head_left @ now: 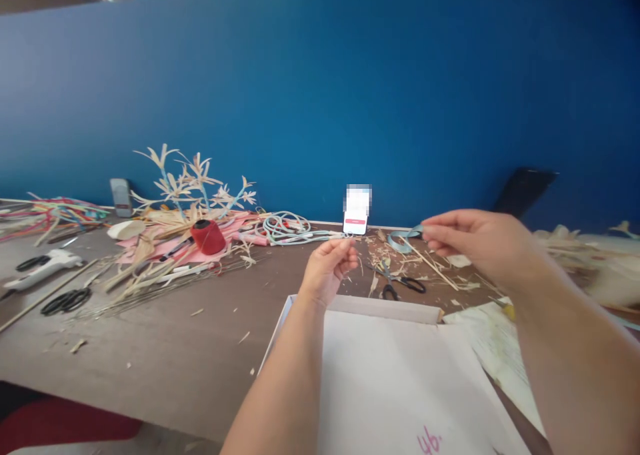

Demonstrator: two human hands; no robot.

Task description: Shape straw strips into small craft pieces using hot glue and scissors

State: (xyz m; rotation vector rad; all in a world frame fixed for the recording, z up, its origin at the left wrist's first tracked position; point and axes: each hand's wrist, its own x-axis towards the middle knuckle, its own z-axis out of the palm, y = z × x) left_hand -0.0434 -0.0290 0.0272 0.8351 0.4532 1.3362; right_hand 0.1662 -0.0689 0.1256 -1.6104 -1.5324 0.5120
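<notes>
My left hand (331,268) is closed in a pinch above the far edge of a white box (380,368). Whatever lies between its fingertips is too small to make out. Off to the right, my right hand (463,237) pinches the end of a light blue ribbon (400,233), which curls down toward the table. Just beyond the box lie scissors (393,281) with black handles, blades apart. A lit phone (355,218) stands upright against the blue wall, behind my left hand.
Dried-leaf flowers on blue stems (200,181), a red thread spool (208,237) and coiled blue cords (287,228) crowd the back left. A white glue gun (45,268) and black-handled scissors (65,301) lie further left. Scraps litter the table (200,355). A dark phone (523,191) leans at right.
</notes>
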